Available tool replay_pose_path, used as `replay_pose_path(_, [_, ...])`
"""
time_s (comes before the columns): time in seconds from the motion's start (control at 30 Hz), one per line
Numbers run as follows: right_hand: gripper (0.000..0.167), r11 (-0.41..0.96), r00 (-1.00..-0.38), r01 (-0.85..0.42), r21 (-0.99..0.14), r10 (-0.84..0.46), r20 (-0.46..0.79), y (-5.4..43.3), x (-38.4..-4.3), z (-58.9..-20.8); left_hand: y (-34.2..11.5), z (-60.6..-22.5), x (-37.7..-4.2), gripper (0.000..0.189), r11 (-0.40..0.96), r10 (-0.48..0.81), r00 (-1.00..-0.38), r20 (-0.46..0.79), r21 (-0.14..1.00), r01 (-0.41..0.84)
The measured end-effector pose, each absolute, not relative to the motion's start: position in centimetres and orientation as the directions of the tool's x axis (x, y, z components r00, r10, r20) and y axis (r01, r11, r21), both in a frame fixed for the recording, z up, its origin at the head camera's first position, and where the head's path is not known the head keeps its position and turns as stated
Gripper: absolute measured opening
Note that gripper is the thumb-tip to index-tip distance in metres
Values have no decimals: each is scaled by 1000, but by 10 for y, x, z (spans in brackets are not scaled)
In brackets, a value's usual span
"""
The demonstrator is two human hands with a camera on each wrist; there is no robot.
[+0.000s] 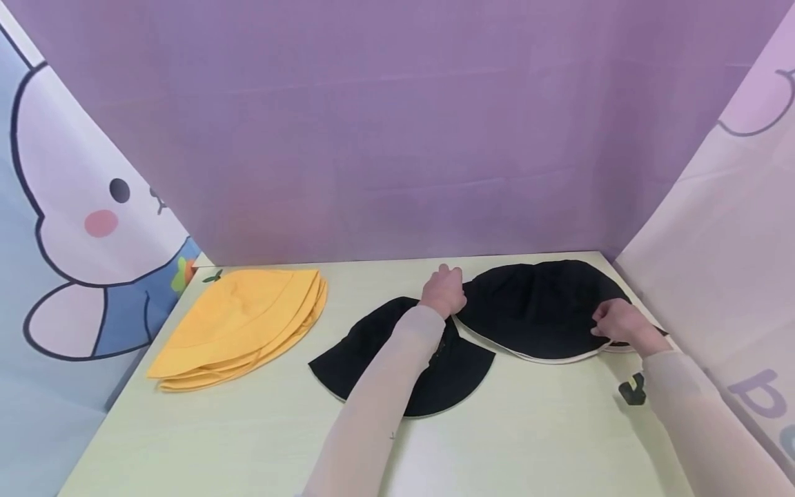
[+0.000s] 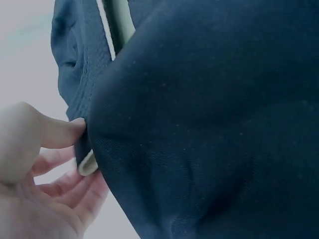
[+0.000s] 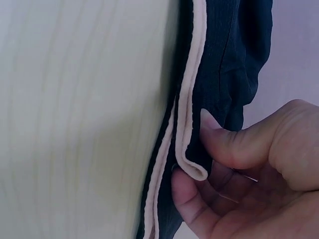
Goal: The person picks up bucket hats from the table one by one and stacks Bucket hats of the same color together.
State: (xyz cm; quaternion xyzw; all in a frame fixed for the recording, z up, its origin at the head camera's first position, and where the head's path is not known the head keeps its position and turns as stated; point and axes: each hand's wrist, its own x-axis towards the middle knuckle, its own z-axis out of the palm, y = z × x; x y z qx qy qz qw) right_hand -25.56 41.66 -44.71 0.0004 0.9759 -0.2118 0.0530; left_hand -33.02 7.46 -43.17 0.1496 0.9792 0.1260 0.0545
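A black bucket hat (image 1: 534,307) with cream edging lies folded flat at the back right, over another black hat whose edge (image 3: 155,184) shows beneath it. My left hand (image 1: 444,293) pinches the left end of its brim, thumb on the dark cloth in the left wrist view. At the opposite end, my right hand (image 1: 624,323) pinches the folded brim corner between thumb and fingers; the cream edge loops round there in the right wrist view. Another black hat (image 1: 462,376) rests mid-table under my left forearm, which hides part of it.
Several yellow bucket hats (image 1: 242,317) are piled at the left of the pale table (image 1: 248,442). A small black object (image 1: 632,390) sits near the right edge, beside my right sleeve. A purple curtain (image 1: 397,138) hangs behind, with printed cloths at both sides.
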Motion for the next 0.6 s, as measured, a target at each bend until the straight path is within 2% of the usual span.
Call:
replay_pose_path(0.13, [18, 920, -997, 18, -391, -13, -77, 416, -254, -444, 72, -432, -331, 31, 904, 342, -939, -38, 287, 318])
replay_pose_path(0.33, [19, 926, -999, -6, -377, -22, -40, 417, -252, -442, 70, -429, -331, 20, 883, 388, -921, 24, 277, 379])
replay_pose_path(0.6, [18, 917, -999, -24, -398, -41, -34, 418, -248, -436, 64, -413, -327, 15, 860, 448, -893, 28, 260, 440])
